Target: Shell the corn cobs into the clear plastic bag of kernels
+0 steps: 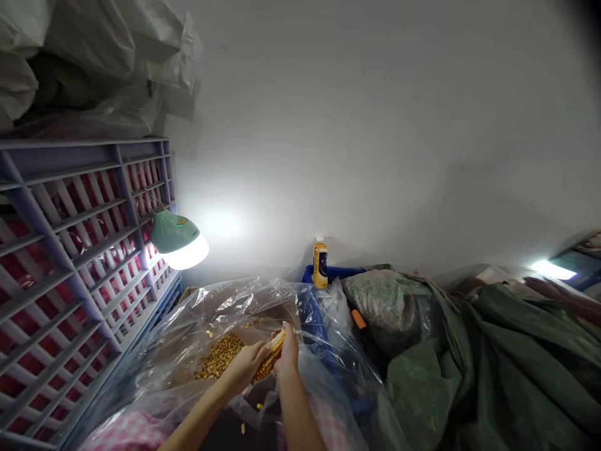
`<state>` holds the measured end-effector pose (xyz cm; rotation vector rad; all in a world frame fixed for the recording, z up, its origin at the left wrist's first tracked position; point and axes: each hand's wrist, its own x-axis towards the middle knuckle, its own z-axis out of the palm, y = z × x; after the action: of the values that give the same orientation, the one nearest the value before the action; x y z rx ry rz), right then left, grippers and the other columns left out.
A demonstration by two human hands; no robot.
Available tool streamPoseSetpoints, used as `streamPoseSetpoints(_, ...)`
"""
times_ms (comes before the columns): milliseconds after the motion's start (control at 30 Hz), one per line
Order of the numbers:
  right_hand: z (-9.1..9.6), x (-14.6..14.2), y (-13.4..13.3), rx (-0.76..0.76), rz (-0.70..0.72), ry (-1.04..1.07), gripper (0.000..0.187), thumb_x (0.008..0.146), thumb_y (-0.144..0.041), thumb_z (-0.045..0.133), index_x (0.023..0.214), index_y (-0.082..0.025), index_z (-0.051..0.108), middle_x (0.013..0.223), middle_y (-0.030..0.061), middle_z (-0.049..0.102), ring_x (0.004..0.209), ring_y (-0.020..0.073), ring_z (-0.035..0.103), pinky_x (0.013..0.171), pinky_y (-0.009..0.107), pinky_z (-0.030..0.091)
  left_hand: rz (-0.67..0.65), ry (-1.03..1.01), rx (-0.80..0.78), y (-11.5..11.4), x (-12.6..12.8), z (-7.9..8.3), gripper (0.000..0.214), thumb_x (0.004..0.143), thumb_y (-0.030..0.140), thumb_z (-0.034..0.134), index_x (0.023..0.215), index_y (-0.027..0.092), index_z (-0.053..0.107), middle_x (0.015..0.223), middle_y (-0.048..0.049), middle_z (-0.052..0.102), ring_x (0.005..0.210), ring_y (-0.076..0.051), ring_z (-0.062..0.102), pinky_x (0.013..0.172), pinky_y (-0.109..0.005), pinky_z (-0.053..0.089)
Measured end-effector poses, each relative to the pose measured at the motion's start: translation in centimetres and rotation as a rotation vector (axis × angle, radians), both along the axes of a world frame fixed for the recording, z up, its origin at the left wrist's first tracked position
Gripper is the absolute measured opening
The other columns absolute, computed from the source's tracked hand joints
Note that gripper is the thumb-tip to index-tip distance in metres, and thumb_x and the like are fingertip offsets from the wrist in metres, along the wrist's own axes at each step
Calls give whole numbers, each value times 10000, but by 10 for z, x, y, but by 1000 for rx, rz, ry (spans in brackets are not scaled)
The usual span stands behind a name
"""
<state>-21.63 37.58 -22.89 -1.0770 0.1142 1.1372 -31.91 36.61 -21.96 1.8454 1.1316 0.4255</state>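
Note:
A yellow corn cob (pixel 273 354) is gripped between both my hands, low in the middle of the view. My left hand (pixel 248 364) wraps its lower end and my right hand (pixel 288 351) closes over its upper end. Just to the left, a heap of loose corn kernels (pixel 220 356) lies inside a clear plastic bag (pixel 197 326) that lines a box. A few stray kernels lie on the plastic near my wrists.
Stacked grey-blue slatted crates (pixel 79 263) stand at the left, with a lit green lamp (pixel 179 239) hanging from them. A yellow bottle (pixel 320 263) stands on a blue crate (pixel 338 273) by the white wall. Green tarp and sacks (pixel 469 357) fill the right.

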Motion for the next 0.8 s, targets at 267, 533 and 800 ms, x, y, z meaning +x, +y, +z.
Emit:
streamPoseSetpoints(267,-4,-4,3,45,89,-36,245,617,-359,614,648,-187,442,491,-52,507,448,105,505,476,239,415,9,115,98,1,-3,9,555,767,624,340,913,151,591,837,-86,647,763,-213,574,690,-262,375)
streamPoseSetpoints(533,2,-9,-7,84,162,-68,355,563,-457,686,617,-188,459,517,-42,530,491,119,528,478,233,396,148,-117,-102,7,1,1,709,780,651,179,800,113,641,857,-99,669,813,-226,582,726,-258,415)
streamPoseSetpoints(800,13,-22,-8,171,242,-49,462,567,-606,642,722,-192,509,637,-23,589,694,147,600,589,232,449,235,-191,-128,13,2,-5,715,758,665,255,932,97,652,965,-98,666,948,-236,572,852,-265,395)
